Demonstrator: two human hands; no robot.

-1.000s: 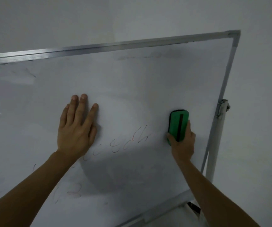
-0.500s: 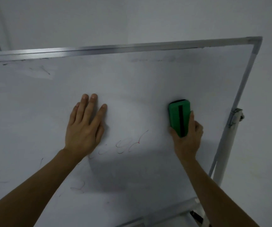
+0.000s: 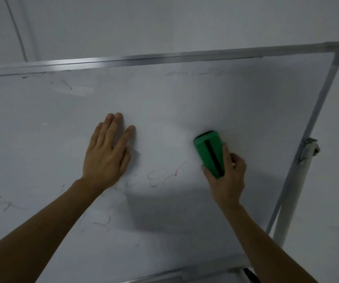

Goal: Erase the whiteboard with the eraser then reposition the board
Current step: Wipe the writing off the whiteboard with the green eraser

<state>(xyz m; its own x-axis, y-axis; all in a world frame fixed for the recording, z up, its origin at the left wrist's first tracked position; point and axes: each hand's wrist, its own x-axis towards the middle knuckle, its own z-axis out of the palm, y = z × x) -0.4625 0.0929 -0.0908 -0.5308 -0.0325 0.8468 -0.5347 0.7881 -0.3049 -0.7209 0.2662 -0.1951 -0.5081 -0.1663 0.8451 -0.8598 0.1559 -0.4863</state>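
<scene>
A large whiteboard (image 3: 185, 103) in a metal frame fills most of the view, tilted on its stand. Faint red and grey marker traces (image 3: 164, 176) remain across its lower middle and lower left. My left hand (image 3: 107, 156) lies flat on the board, fingers together and pointing up. My right hand (image 3: 227, 176) holds a green eraser (image 3: 209, 152) with a black stripe, pressed against the board just right of the red marks.
A white stand post (image 3: 291, 197) with a grey pivot bracket (image 3: 307, 148) runs down the board's right edge. A plain pale wall (image 3: 164, 23) is behind, with a thin cable (image 3: 15, 27) at the upper left. The board's bottom rail (image 3: 164, 276) shows at the lower edge.
The eraser has moved a little up and left on the board and now tilts left at the top. Some red marks near it are gone. My left hand stays flat in place.
</scene>
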